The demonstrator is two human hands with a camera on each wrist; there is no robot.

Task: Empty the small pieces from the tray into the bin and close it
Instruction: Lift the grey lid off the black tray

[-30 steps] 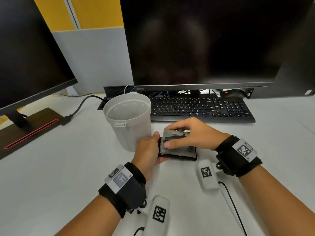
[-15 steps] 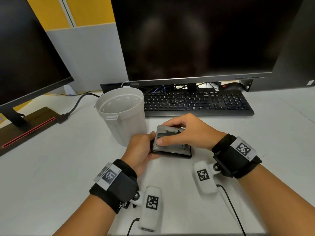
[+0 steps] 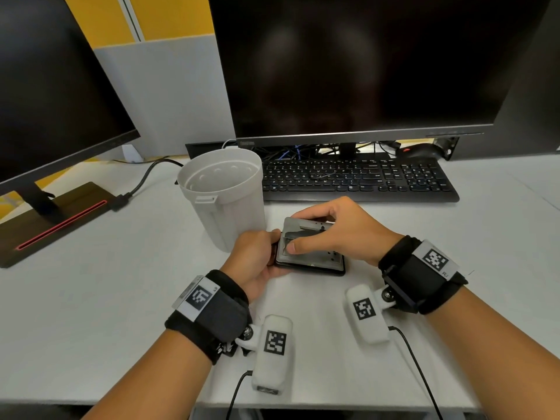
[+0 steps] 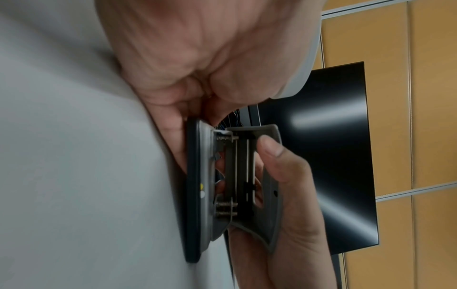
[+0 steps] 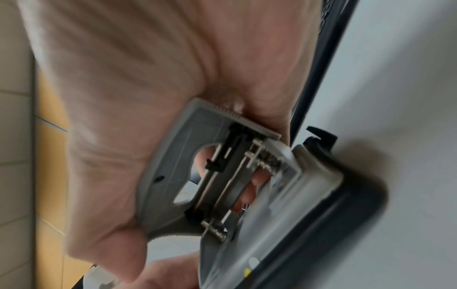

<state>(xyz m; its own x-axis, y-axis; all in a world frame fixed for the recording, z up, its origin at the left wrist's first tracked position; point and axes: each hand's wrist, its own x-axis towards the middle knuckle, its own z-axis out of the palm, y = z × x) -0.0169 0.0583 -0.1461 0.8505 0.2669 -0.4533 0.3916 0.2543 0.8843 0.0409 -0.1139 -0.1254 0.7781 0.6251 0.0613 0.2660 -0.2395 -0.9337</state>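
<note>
A grey hole punch [image 3: 321, 253] with a black bottom tray [image 3: 315, 269] lies on the white desk, just right of the open white bin [image 3: 224, 192]. My left hand [image 3: 257, 256] grips the punch's left end, fingers curled round the tray's edge [image 4: 193, 195]. My right hand [image 3: 342, 231] holds the grey handle [image 4: 272, 195] from above, thumb on its near side and fingers over the far edge. In the right wrist view the handle [image 5: 173, 166] stands a little off the base, with the springs showing. No lid is on the bin. The tray's contents are hidden.
A black keyboard [image 3: 357, 177] lies behind the hands, under a large dark monitor [image 3: 363, 71]. A second monitor's stand [image 3: 54, 219] and a black cable [image 3: 145, 177] lie to the left of the bin. The desk's front edge [image 3: 121, 401] is close below my forearms.
The grey handle sits lower and flatter on the punch than a second ago. Both hands keep their hold beside the bin.
</note>
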